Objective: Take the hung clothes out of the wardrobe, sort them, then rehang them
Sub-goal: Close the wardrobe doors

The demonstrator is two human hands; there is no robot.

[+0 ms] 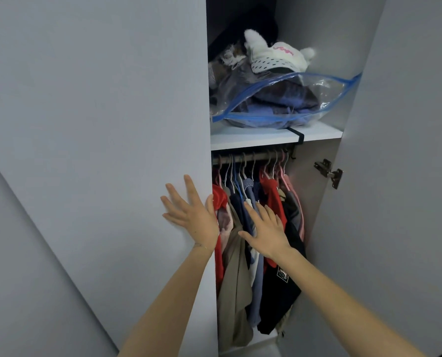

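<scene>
**Pale grey wardrobe [315, 228]: both hands open, nothing lifted yet**

Hung clothes [234, 279]: a tight row of red, navy, blue, beige, black and pink garments on thin wire hangers [243, 171]. All hang from the metal rail [251, 158] just under the front edge of the white shelf [266, 140]. The row runs from the rail's left end to short of the right wall. None is out, so I judge the task to be at its very start.

Left hand [189, 215]: fingers straight and spread, palm flat on the closed grey door panel [111, 124] at its right edge, thumb beside the red garment. Probably bracing the body, or steadying that panel while the other hand works.

Right hand [266, 233]: open, fingers straight, palm towards the blue and navy garments mid-row. Touching or just in front: cannot tell. It grips nothing. Likely placed to part the row and reach a hanger.

On the shelf: a clear blue-edged zip bag of folded cloth [292, 99], with a white fluffy hat [279, 57] on top.
</scene>
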